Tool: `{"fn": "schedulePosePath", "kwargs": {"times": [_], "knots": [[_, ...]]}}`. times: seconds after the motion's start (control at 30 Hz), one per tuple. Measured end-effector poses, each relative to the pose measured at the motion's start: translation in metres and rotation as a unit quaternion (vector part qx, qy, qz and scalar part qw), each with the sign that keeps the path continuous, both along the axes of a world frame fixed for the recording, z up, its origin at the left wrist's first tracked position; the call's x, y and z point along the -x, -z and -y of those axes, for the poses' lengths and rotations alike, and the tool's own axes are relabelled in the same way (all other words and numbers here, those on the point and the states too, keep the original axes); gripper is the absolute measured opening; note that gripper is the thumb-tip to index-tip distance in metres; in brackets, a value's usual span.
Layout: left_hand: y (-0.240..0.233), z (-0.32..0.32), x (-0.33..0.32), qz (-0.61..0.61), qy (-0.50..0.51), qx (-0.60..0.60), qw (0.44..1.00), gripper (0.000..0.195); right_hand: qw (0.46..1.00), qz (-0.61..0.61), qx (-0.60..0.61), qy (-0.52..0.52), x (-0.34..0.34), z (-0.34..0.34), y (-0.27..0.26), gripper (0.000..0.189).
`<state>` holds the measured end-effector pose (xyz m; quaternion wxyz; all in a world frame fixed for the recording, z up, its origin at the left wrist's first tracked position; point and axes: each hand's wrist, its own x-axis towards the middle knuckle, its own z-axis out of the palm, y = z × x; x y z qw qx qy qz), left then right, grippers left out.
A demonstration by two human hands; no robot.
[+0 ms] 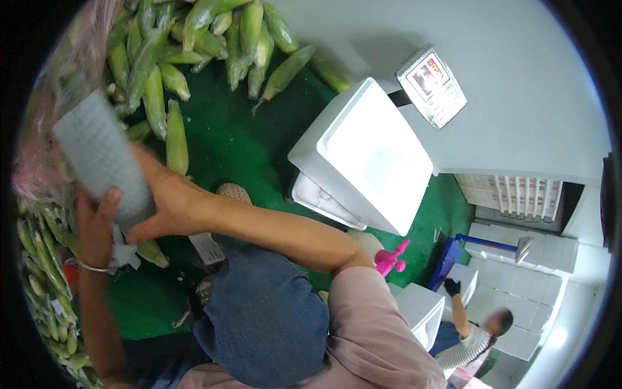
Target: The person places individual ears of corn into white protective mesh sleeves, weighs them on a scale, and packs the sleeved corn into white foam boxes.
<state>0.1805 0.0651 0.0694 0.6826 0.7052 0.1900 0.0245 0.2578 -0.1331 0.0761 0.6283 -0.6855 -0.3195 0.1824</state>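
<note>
My right hand (177,202) is closed around a pale grey-white, textured oblong item (104,150), blurred; its exact kind cannot be told. The thumb of my left hand (97,228) lies against the lower end of the same item, with the fingers partly hidden; a bracelet is on that wrist. Beyond the item is crumpled pinkish clear plastic film (39,165). Green ears of corn in husks (177,141), many in clear wrap, lie above and beside my right hand. More long green produce (48,262) is heaped left of my left forearm.
A white foam box (379,155) sits tilted on a scale's platform (320,202), beside the scale's display (432,87). A bright pink plastic item (388,258) is near my right elbow. A co-worker (466,335) with a black glove is by white boxes (515,287) and a blue trolley (444,262).
</note>
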Motion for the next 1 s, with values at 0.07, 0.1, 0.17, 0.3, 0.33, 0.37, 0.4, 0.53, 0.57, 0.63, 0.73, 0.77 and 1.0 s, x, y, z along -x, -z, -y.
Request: {"fn": "schedulePosePath", "kwargs": {"times": [0.07, 0.1, 0.17, 0.3, 0.33, 0.37, 0.4, 0.53, 0.57, 0.63, 0.73, 0.77, 1.0], "knots": [[-0.02, 0.04, -0.008, 0.095, 0.078, 0.134, 0.983, 0.064, 0.998, -0.06, 0.025, 0.013, -0.02, 0.03, -0.015, 0.098], [-0.025, 0.045, -0.003, 0.113, 0.115, 0.175, 0.971, 0.064, 0.991, -0.023, 0.122, 0.044, -0.029, 0.062, -0.032, 0.096], [-0.028, 0.031, 0.01, 0.049, 0.162, 0.006, 0.986, 0.057, 0.937, 0.151, 0.279, 0.146, -0.04, 0.143, -0.05, 0.083], [0.067, -0.078, 0.091, -0.166, 0.066, -0.186, 0.966, 0.04, 0.814, 0.206, 0.506, 0.197, -0.021, 0.309, -0.081, 0.073], [0.099, -0.104, 0.121, -0.178, 0.037, -0.159, 0.97, 0.039, 0.776, 0.211, 0.565, 0.187, -0.015, 0.335, -0.082, 0.077], [0.118, -0.118, 0.145, -0.183, 0.013, -0.132, 0.974, 0.037, 0.76, 0.172, 0.597, 0.189, -0.011, 0.357, -0.076, 0.078], [0.12, -0.109, 0.149, -0.19, 0.013, -0.145, 0.971, 0.034, 0.755, 0.071, 0.619, 0.205, -0.009, 0.36, -0.08, 0.076], [0.121, -0.068, 0.155, -0.2, 0.047, -0.189, 0.96, 0.027, 0.76, 0.064, 0.633, 0.132, -0.025, 0.381, -0.044, 0.075], [0.127, -0.063, 0.149, -0.229, 0.082, -0.155, 0.958, 0.026, 0.748, 0.087, 0.644, 0.133, -0.036, 0.387, -0.034, 0.076], [0.128, -0.03, 0.144, -0.167, 0.07, -0.166, 0.969, 0.021, 0.791, 0.084, 0.597, 0.105, -0.058, 0.39, -0.011, 0.079], [0.204, -0.007, 0.145, -0.22, 0.11, -0.063, 0.967, 0.038, 0.782, 0.138, 0.601, 0.094, -0.069, 0.391, 0.014, 0.076], [0.228, 0.006, 0.144, -0.203, 0.14, -0.158, 0.956, 0.054, 0.767, 0.122, 0.622, 0.1, -0.068, 0.382, 0.015, 0.071], [0.268, 0.059, 0.125, -0.243, 0.103, -0.157, 0.952, 0.067, 0.881, 0.162, 0.421, 0.142, -0.018, 0.273, -0.042, 0.042]]}}
